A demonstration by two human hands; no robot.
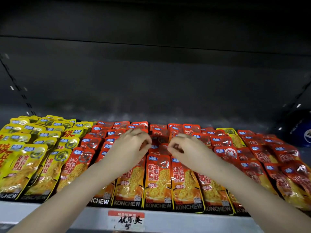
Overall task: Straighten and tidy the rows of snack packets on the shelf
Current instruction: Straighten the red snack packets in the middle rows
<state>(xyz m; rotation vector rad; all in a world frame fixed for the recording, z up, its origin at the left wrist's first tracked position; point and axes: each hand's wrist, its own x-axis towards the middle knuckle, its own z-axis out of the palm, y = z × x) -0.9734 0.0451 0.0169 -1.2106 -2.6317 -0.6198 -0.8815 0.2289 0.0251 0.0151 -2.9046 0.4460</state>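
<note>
Rows of overlapping snack packets lie flat on the shelf point(168, 221): yellow packets point(32, 165) at the left, orange packets point(158, 179) in the middle, red packets point(276, 167) at the right. One yellow packet point(235, 138) lies among the red ones at the back right. My left hand point(129, 150) and my right hand point(186, 150) hover close together over the middle orange rows. The fingers of both curl down onto the top of an orange packet point(159, 145) lying between them. The image is blurred there.
A handwritten price tag point(127, 221) hangs on the shelf's front edge. Behind the packets stands the dark back wall point(151, 81), with bare shelf in front of it. A blue round object point(303, 132) sits at the far right. Slotted uprights point(25, 98) flank the bay.
</note>
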